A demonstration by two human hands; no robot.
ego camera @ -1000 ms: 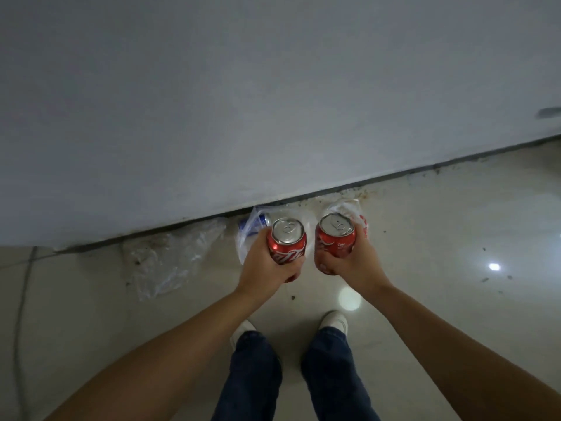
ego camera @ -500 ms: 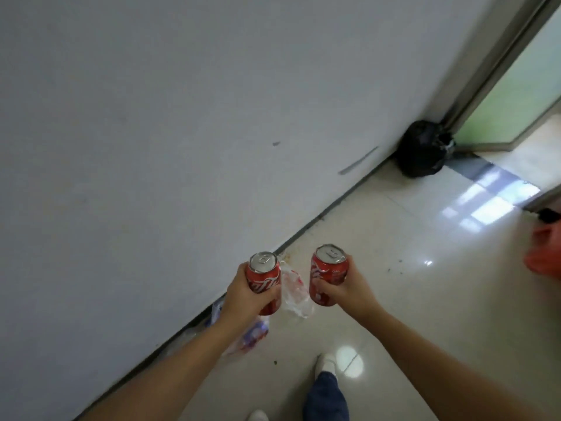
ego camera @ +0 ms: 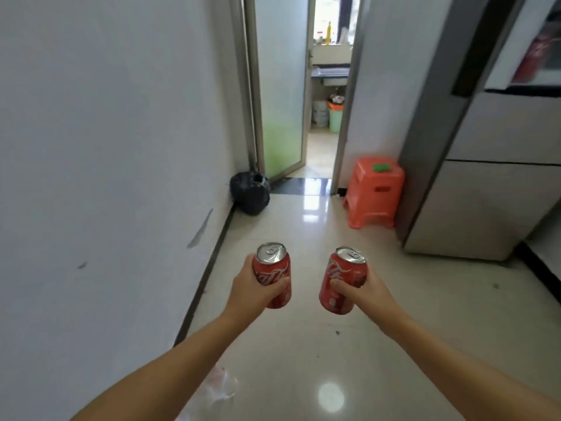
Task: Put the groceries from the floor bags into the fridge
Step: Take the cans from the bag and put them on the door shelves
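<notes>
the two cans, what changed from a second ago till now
The view has swung up from the floor bags to the hallway and fridge. The cans, once nearly touching, are now held apart. Unchanged: left hand grips the left can, right hand the right can, both upright.

— What is sitting along the left wall (ego camera: 106,147)?

— A black rubbish bag (ego camera: 249,192) is slumping in the corner, touching the wall beside a frosted glass door (ego camera: 280,95) that is standing ajar.

— And on the other side?

— An orange plastic stool (ego camera: 375,192) is standing on the glossy tiled floor (ego camera: 303,344), a small green thing (ego camera: 382,167) (too blurred to identify) lying on its seat. Through the doorway a green bin (ego camera: 335,118) is showing.
</notes>
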